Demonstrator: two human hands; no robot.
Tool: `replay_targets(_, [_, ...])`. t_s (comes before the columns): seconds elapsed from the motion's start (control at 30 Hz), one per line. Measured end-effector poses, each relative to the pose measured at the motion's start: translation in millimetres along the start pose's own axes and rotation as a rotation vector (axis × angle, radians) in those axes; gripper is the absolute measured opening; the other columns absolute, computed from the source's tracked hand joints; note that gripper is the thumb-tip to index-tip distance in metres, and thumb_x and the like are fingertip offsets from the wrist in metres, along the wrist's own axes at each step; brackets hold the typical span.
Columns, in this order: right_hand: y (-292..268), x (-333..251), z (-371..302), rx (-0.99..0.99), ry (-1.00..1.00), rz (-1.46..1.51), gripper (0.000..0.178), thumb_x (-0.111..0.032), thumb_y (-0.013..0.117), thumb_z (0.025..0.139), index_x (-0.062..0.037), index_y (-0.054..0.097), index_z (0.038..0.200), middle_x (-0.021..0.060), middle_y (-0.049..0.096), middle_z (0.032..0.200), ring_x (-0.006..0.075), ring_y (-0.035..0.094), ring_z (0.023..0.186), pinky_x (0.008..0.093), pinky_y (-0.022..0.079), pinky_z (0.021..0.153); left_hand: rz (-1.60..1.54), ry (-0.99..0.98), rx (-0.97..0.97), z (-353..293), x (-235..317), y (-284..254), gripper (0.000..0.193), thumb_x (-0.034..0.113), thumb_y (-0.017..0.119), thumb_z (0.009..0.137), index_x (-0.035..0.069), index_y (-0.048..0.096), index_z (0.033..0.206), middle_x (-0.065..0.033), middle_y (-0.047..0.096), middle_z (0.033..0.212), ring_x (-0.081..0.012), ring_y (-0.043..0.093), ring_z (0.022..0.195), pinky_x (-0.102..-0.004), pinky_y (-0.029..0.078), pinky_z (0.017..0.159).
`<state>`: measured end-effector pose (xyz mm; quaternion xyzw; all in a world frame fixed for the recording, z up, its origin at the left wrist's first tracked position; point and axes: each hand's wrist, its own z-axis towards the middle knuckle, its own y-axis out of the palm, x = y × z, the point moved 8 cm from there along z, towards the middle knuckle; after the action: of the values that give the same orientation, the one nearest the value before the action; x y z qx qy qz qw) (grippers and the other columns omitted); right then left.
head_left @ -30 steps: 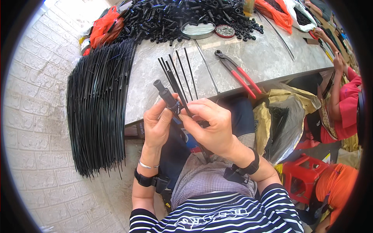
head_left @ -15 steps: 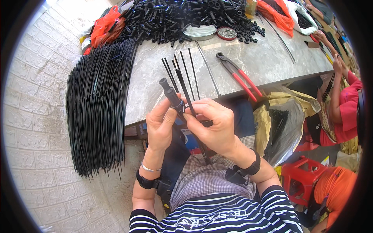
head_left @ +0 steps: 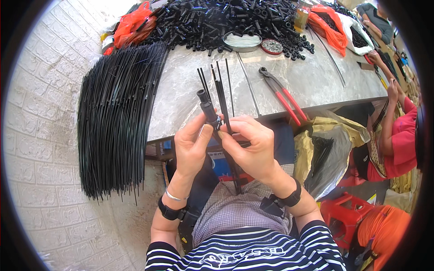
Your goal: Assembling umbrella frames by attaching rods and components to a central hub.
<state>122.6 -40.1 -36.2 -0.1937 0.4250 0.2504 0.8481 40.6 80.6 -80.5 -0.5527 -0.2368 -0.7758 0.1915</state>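
My left hand [head_left: 192, 147] is closed around a black stepped plastic tube fitting [head_left: 208, 108], its narrow end pointing up and away. Thumb and fingers of my right hand [head_left: 253, 147] pinch together at the fitting's lower collar and a bundle of thin black rods [head_left: 220, 97]. Several of these rods stick up beyond the fingers, slightly fanned, and the bundle runs down to my lap. Where the rods meet the fitting, my fingertips hide the detail.
Long black rods [head_left: 120, 117] lie heaped over the table's left end. Black fittings [head_left: 203, 22] are piled at the back, near a round tin [head_left: 242, 41] and a smaller red dish [head_left: 271, 46]. Red-handled pincers [head_left: 285, 97] rest at the front edge. Right of me are a person [head_left: 402, 131] and a red stool [head_left: 346, 214].
The whole view has shifted, so the table's things appear a little further right. Both hands keep their grip close together, and the rods' upper ends are fanned less widely.
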Motion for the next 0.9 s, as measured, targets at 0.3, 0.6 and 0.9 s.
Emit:
replay_targets(0.3, [12.3, -6.6, -1.7, -0.007, -0.072, -0.057, 0.014, 0.004, 0.070, 0.075, 0.0046, 0.063, 0.087, 0.0118, 0.063, 0.084, 0.0189, 0.065, 0.066, 0.0258, 0.053, 0.056, -0.030, -0.006, 0.016, -2.6, -8.1, -12.3, 0.033, 0.013, 0.054, 0.096, -0.002, 0.054, 0.126, -0.0155, 0.064, 0.112, -0.0196, 0.065, 0.095, -0.0316, 0.055, 0.083])
replay_targets(0.6, [15.5, -9.5, -1.2, -0.025, -0.072, -0.095, 0.014, 0.004, 0.070, 0.075, 0.0044, 0.063, 0.087, 0.0126, 0.063, 0.086, 0.0206, 0.065, 0.067, 0.0264, 0.054, 0.055, -0.093, -0.009, 0.003, -3.7, -7.7, -13.5, 0.033, 0.012, 0.054, 0.096, -0.001, 0.055, 0.126, -0.0157, 0.065, 0.111, -0.0204, 0.066, 0.096, -0.0326, 0.056, 0.083])
replay_targets(0.9, [14.0, 12.8, 6.8, -0.105, 0.243, 0.146, 0.012, 0.001, 0.069, 0.077, 0.0049, 0.063, 0.086, 0.0103, 0.065, 0.081, 0.0134, 0.065, 0.069, 0.0251, 0.053, 0.057, -0.091, -0.041, 0.042, -3.4, -3.5, -11.8, 0.033, 0.006, 0.059, 0.093, -0.003, 0.057, 0.124, -0.0109, 0.066, 0.111, -0.0149, 0.061, 0.102, -0.0291, 0.047, 0.092])
